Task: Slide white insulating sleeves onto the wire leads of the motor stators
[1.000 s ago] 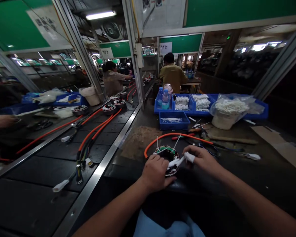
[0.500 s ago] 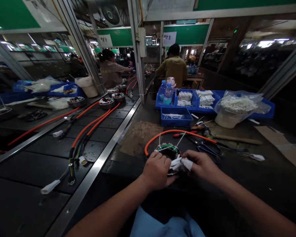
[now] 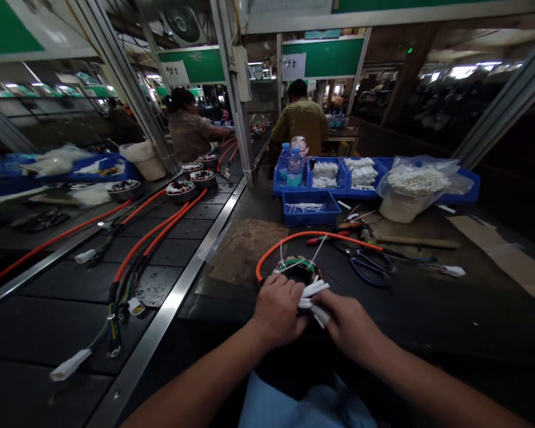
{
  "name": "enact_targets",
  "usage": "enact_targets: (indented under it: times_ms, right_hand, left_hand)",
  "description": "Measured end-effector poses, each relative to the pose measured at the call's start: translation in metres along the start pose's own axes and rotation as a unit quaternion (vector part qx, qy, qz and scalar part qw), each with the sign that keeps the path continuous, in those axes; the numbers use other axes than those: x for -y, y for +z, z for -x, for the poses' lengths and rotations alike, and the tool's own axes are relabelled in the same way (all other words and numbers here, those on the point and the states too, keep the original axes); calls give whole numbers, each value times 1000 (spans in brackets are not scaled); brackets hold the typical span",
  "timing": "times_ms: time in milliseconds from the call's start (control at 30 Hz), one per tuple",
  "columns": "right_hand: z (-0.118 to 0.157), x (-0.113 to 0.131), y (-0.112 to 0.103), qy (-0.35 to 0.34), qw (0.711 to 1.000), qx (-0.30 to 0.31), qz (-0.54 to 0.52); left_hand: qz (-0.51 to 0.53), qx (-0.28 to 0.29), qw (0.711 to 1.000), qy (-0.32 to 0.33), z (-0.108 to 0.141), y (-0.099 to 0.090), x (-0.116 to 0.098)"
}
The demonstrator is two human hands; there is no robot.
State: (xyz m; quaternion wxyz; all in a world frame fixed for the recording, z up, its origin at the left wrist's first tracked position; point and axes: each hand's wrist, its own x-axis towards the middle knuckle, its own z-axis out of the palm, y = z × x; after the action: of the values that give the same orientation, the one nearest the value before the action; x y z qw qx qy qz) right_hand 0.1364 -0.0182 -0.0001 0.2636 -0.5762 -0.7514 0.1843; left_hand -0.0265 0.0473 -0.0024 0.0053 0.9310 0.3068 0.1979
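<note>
A motor stator (image 3: pixel 298 262), a ring with green and white windings, lies at the bench's near side. My left hand (image 3: pixel 277 307) wraps round its near left rim and is closed on it. Several white sleeves (image 3: pixel 314 289) stick out to the right past my left fingers. My right hand (image 3: pixel 348 323) is closed in a pinch at the lower white sleeve ends, where a pale flap hangs at the fingertips. Two thin white ties stand up from the ring's far edge. An orange cable (image 3: pixel 312 233) arcs from its left side to the right. My hands cover the near rim.
Behind are a small blue tray (image 3: pixel 311 218) of white ties, blue bins (image 3: pixel 345 193) with white sleeves and bottles, and a bagged tub (image 3: pixel 399 208). Scissors (image 3: pixel 370 267) and a hammer (image 3: pixel 410 242) lie right. Left, a conveyor (image 3: pixel 169 241) carries stators; two people work beyond.
The view has shifted, so most things sit further left. My right hand has come down and closer to me at the sleeves, whose ends now fan out. The left hand keeps its hold.
</note>
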Motion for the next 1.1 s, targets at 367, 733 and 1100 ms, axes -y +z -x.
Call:
enact_targets:
  times_ms: [367,733,1100]
  right_hand:
    - [-43,3,-52,-1,980,193,47]
    - [-97,9,-59,-77,894,370,240]
    - [-28,-34,-71,-74,997,30,11]
  left_hand:
    - [87,92,991,42,-9,-26,13]
    - [96,83,988,93,-6,-18,21]
    - [150,188,969,54,-8,-48,19]
